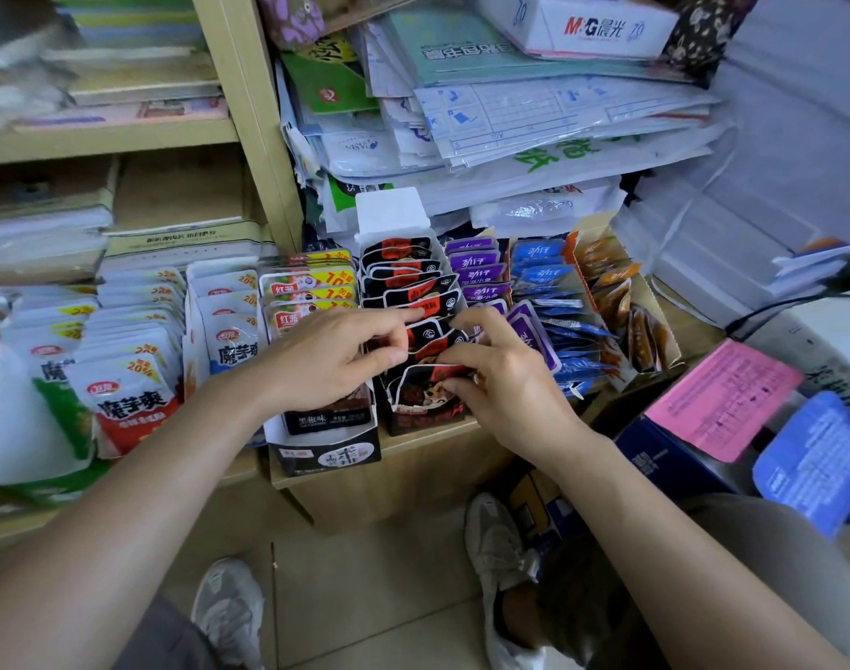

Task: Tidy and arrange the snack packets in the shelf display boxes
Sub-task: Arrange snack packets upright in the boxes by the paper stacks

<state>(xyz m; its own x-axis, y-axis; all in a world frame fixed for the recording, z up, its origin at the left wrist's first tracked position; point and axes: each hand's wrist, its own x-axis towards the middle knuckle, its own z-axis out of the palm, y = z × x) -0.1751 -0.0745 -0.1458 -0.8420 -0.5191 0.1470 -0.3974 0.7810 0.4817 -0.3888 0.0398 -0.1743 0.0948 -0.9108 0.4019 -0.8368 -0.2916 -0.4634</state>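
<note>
Head cam was looking down at the wooden shelf, with a messy stack of paper and envelopes piled over the back of it. Along the shelf sat a line of display boxes — white packets off to the left, then purple packets and blue packets to the right of where we were working. Our box was the one with the white flap standing up at the back. Its row of black-and-red packets ran straight away from us, each one standing on edge with its face toward us. The back of the row looked neat; the front few leaned and overlapped.

Our left hand had thumb and forefinger pinched on the top edge of a tilted packet. Our right hand had its fingers curled around the front packet, which sat nearest us and slumped sideways. So both loose packets lay right between the two hands, the front one closer to the right — we reckoned squaring them up meant pushing back along the row, not sideways.
</note>
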